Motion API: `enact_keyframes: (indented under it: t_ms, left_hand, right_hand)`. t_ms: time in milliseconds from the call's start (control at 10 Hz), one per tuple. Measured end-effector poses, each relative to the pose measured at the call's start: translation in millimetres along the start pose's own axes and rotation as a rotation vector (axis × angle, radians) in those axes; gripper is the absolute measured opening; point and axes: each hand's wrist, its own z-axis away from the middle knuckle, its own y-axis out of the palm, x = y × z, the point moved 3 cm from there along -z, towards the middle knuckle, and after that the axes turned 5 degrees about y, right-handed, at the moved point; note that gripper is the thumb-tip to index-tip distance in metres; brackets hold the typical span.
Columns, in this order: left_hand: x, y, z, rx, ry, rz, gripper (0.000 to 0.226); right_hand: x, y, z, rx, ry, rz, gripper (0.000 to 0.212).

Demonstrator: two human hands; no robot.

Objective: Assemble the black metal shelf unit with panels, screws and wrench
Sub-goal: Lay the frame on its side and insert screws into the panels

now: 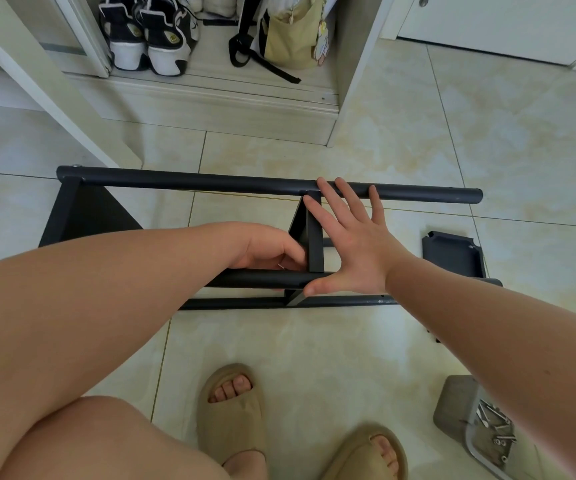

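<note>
Head view: right hand [352, 244] splayed flat

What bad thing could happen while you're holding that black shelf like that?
The left hand curls its fingers right beside the upright middle panel, so they could get pinched if the panel slips. The right hand only presses flat against that panel, so it might tip. The loose screws by the right forearm could get knocked and scatter across the floor.

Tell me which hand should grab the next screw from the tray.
Right. The right hand is open, only pressing flat on the middle panel, and the screw tray lies on its side. The left hand seems curled around something small at the joint.
</note>
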Motion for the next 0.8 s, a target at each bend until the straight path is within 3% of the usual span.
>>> enact_keyframes:
  t_ms: [200,600,800]
  left_hand:
    - [-0.1,1.1,1.5,0.014,-0.053,-0.021,0.022]
    - [-2.9,3.0,3.2,-0.013,-0.037,-0.036,0.036]
    - [-4.9,3.4,5.7,-0.01,-0.003,-0.038,0.029]
  right_hand:
    - [0.5,0.4,-0.1,-0.001,0.001,0.002,0.136]
    - [0.2,1.0,-0.5,-0.006,0.002,0.003,0.137]
    - [0.2,0.4,-0.2,-0.005,0.002,0.01,0.137]
